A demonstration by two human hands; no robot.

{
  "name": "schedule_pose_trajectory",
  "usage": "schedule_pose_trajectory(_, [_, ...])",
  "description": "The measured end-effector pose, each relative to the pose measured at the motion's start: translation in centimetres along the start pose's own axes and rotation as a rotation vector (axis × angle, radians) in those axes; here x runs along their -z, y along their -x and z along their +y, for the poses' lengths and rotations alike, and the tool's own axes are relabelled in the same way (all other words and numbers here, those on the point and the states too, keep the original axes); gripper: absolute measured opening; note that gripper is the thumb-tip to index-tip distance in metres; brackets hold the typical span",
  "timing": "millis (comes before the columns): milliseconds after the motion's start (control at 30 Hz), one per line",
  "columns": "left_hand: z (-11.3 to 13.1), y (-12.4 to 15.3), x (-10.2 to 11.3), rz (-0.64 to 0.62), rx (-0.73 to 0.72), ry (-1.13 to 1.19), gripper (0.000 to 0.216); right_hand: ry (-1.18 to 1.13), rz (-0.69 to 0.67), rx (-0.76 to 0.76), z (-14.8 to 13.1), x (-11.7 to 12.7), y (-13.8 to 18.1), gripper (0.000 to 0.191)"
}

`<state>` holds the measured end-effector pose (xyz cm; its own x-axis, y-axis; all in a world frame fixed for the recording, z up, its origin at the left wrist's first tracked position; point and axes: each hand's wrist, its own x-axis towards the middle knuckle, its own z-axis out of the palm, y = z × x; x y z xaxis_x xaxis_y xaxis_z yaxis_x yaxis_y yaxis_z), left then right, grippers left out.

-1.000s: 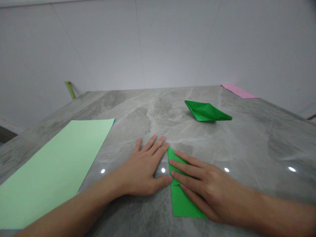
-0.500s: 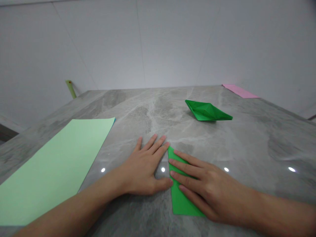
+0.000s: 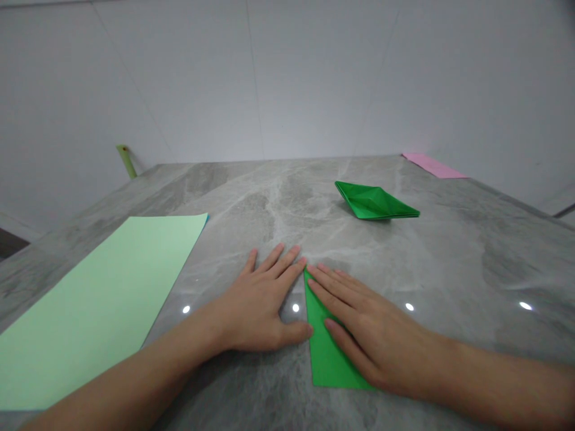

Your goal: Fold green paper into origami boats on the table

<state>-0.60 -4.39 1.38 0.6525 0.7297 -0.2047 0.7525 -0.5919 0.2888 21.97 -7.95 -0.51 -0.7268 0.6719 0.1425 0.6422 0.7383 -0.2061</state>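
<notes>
A folded dark green paper (image 3: 326, 356) lies flat on the grey marble table (image 3: 449, 263) near its front. My right hand (image 3: 359, 326) lies flat on this paper with fingers stretched out toward its far tip, covering much of it. My left hand (image 3: 260, 302) rests open on the bare table just left of the paper, its thumb touching the paper's left edge.
A large light green sheet (image 3: 103, 287) lies at the left, with a blue edge showing under its far corner. A folded green paper boat (image 3: 375, 202) sits further back on the right. A pink sheet (image 3: 431, 164) lies at the far right corner. A green stick (image 3: 127, 160) leans on the wall.
My right hand has slid forward along the folded paper toward its far tip. My left hand has stayed in place.
</notes>
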Motion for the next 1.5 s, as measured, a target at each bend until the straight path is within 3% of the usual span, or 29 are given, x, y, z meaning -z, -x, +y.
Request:
schedule_pose_trajectory(600, [-0.1,0.0,0.0,-0.014,0.014,0.0,0.096,0.004,-0.126,-0.04,-0.3,0.3,-0.2,0.057])
schedule_pose_trajectory(867, [0.2,0.1,0.3,-0.042,0.037,0.007,0.1,-0.03,-0.071,-0.054,-0.3,-0.1,0.3,0.057])
schedule_pose_trajectory(1267, [0.1,0.0,0.3,-0.024,0.014,0.004,0.091,0.014,-0.118,-0.041,-0.4,0.2,0.1,0.057])
schedule_pose_trajectory(1500, [0.0,0.1,0.3,-0.009,0.0,0.0,0.09,-0.075,-0.139,-0.072,-0.5,1.1,-0.2,0.058])
